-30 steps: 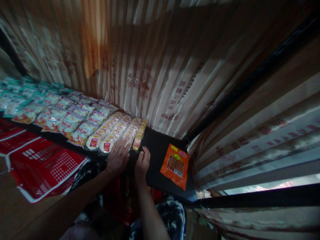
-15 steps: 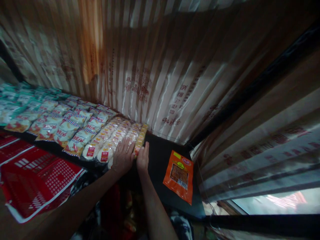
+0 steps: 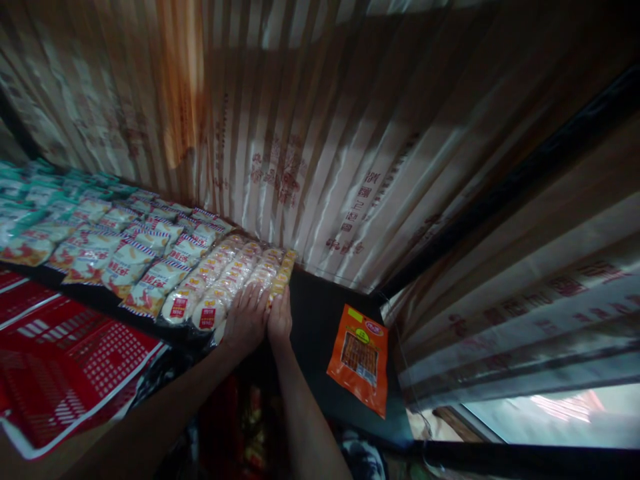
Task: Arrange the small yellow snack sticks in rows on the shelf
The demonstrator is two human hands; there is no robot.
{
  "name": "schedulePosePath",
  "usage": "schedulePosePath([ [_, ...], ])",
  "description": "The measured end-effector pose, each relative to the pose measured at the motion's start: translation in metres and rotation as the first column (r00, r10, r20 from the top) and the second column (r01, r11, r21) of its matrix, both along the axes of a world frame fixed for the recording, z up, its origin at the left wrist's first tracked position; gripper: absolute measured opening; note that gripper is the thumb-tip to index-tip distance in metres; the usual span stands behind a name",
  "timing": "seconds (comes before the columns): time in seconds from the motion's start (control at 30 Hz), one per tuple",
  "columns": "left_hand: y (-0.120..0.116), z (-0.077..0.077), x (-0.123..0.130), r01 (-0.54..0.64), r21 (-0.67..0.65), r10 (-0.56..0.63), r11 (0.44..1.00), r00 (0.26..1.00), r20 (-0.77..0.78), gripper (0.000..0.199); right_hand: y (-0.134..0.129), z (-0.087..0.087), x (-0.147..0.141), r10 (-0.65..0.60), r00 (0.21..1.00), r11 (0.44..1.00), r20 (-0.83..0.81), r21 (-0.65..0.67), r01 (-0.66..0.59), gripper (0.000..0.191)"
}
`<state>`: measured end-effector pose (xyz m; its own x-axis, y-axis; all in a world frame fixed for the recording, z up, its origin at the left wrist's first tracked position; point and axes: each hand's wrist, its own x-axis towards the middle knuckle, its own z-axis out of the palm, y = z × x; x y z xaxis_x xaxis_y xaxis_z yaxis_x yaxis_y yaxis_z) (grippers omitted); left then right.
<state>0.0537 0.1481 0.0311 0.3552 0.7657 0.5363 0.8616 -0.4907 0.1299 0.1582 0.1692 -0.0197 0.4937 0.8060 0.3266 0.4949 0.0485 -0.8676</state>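
Observation:
Rows of clear-wrapped round snacks (image 3: pixel 207 312) lie on a black shelf (image 3: pixel 313 333), with a narrow yellow row (image 3: pixel 281 275) at their right end. My left hand (image 3: pixel 247 321) rests flat over the front of the round-snack rows, its fingers extended. At the front of the yellow row, my right hand (image 3: pixel 280 320) presses its palm side against the right edge, fingers stretched forward. The hands nearly touch each other. An orange snack packet (image 3: pixel 359 359) lies on the shelf to the right of both hands.
Left of the round snacks stand rows of white-and-blue packets (image 3: pixel 155 283), then green ones (image 3: pixel 20 217). A red shopping basket (image 3: pixel 70 360) is at the lower left. Printed curtains (image 3: pixel 310 153) hang behind the shelf, with a dark post (image 3: pixel 500 193) at the right.
My right hand has moved slightly left, closer against the yellow row and my left hand. The view has shifted a little.

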Motion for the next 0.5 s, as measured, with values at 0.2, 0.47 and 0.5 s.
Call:
schedulePosePath([
  [0.2, 0.0, 0.002, 0.0, 0.003, 0.074, -0.007, 0.997, 0.999, 0.05, 0.043, -0.016, 0.011, 0.002, -0.094, 0.995, 0.994, -0.045, 0.05, 0.097, 0.061],
  [0.47, -0.017, 0.016, 0.001, 0.125, 0.051, -0.13, 0.991, 0.984, 0.12, 0.037, -0.07, 0.036, -0.001, -0.11, 0.986, 0.989, -0.127, 0.085, 0.121, 0.056],
  [0.5, -0.023, 0.015, -0.001, 0.179, 0.033, -0.182, 0.983, 0.974, 0.135, 0.036, -0.08, 0.039, -0.003, -0.11, 0.981, 0.988, -0.161, 0.088, 0.125, 0.053],
])
